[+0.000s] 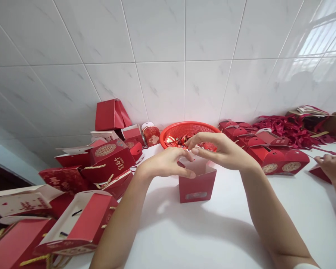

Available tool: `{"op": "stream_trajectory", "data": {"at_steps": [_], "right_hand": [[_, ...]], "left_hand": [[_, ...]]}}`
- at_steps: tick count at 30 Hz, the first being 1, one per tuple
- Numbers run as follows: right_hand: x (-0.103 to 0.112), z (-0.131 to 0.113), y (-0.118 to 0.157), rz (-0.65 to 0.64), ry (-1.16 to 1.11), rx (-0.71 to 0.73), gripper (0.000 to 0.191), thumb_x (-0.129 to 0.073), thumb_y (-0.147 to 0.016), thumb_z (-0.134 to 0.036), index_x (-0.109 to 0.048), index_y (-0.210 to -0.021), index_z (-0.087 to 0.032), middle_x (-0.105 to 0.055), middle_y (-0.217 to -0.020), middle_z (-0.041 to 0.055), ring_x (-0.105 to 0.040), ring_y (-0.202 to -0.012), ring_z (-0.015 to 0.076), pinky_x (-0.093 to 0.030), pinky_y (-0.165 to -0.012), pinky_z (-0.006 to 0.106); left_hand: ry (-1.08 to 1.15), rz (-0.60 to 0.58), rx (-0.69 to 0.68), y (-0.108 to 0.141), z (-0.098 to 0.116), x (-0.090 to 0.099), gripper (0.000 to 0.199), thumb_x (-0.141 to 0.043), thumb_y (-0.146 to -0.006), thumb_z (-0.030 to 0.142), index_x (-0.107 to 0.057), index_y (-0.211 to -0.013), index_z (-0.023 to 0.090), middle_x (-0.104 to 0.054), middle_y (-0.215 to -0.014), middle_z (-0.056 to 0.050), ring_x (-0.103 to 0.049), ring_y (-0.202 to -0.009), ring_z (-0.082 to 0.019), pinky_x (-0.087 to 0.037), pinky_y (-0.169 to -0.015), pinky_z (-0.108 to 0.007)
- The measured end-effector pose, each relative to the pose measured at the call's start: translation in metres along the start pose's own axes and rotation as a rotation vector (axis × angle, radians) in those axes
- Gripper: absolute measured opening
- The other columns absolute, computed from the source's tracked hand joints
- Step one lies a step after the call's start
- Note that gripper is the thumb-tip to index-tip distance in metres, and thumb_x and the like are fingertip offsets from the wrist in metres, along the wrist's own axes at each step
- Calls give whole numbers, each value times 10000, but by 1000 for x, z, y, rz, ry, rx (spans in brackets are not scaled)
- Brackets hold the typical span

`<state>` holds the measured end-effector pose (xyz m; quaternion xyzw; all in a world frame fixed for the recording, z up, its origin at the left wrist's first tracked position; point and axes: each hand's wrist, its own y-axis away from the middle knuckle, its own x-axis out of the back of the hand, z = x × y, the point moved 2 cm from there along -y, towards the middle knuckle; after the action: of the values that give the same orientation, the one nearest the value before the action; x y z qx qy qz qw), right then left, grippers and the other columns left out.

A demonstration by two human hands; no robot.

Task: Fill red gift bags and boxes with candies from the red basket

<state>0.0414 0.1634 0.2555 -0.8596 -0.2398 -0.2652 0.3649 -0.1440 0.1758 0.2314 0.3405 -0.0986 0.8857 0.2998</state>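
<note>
A red paper box [197, 188] with an oval window low on its front stands upright on the white table, its top open. My left hand [166, 163] is at the box's upper left corner; its thumb crosses the front rim and its fingers reach over the opening, apart from the thumb. Whether it presses on the box I cannot tell. Above the box's right side is my right hand [222, 149], fingers bent and thumb apart, with nothing visible between them. Behind both hands stands a red plastic basket [192, 126] with red-wrapped sweets [172, 141] in it.
Red gift boxes [84, 220], some with rope handles, are piled on the left. More red boxes [280, 160] and crimson ribbons [282, 129] lie on the right. Another person's hand [334, 167] touches a red piece at the right edge. A tiled wall [159, 89] rises behind.
</note>
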Motion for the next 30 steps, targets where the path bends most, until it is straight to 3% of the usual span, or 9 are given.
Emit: {"op": "stream_trajectory", "data": {"at_steps": [4, 9, 14, 17, 19, 22, 26, 30], "right_hand": [[15, -4, 7, 105, 44, -24, 193, -615, -933, -373, -705, -989, -211, -733, -1008, 59, -680, -944, 210, -554, -836, 327], [24, 8, 17, 167, -19, -72, 278, -627, -922, -424, -673, -1099, -214, -712, -1101, 81, -681, -1002, 223, -576, -894, 385], [9, 40, 41, 143, -27, -206, 528, -724, -834, -447, -567, -1307, -271, -596, -1360, 98, -601, -1214, 274, -528, -1010, 471], [-5, 55, 59, 114, -124, -262, 606, -741, -815, -436, -516, -1357, -286, -616, -1331, 95, -609, -1204, 273, -533, -996, 482], [-15, 62, 68, 106, -187, -287, 544, -720, -832, -433, -549, -1320, -266, -659, -1255, 94, -638, -1141, 266, -550, -955, 467], [-27, 72, 75, 179, -231, -293, 361, -671, -867, -440, -658, -1154, -221, -710, -1114, 91, -668, -1020, 251, -560, -889, 431], [-36, 79, 80, 329, -238, -295, 274, -666, -867, -427, -703, -1040, -218, -730, -1031, 75, -666, -889, 223, -555, -808, 381], [-41, 80, 83, 377, -249, -304, 254, -663, -868, -426, -713, -1029, -237, -728, -1047, 68, -661, -896, 226, -551, -794, 371]], "left_hand": [[-47, -51, 10, 2, 1, 2, 442, -763, -725, 427, -714, -1107, 211, -680, -1202, -75, -662, -1010, -255, -521, -719, -278], [-182, -31, -134, -3, 3, -2, 247, -544, -925, 261, -686, -1120, 211, -692, -1202, -49, -635, -1088, -219, -503, -884, -315], [-328, 49, -257, -8, 8, -13, 296, -439, -961, 155, -640, -1162, 234, -712, -1170, -40, -661, -1053, -206, -514, -886, -330], [-434, 116, -258, -10, 8, -19, 384, -418, -958, 136, -543, -1299, 261, -687, -1229, -48, -666, -1059, -221, -516, -878, -342], [-494, 144, -252, -11, 8, -22, 406, -407, -960, 135, -502, -1333, 261, -696, -1186, -57, -681, -1011, -227, -515, -850, -338], [-529, 161, -251, -12, 8, -24, 342, -404, -951, 134, -533, -1251, 237, -715, -1010, -48, -689, -870, -213, -499, -761, -308], [-480, 112, -290, -10, 10, -22, 156, -442, -916, 147, -577, -964, 208, -650, -765, 6, -605, -679, -163, -413, -631, -264], [-387, 61, -301, -8, 11, -19, 100, -467, -892, 169, -562, -880, 198, -618, -738, 19, -533, -642, -131, -357, -593, -248]]}}
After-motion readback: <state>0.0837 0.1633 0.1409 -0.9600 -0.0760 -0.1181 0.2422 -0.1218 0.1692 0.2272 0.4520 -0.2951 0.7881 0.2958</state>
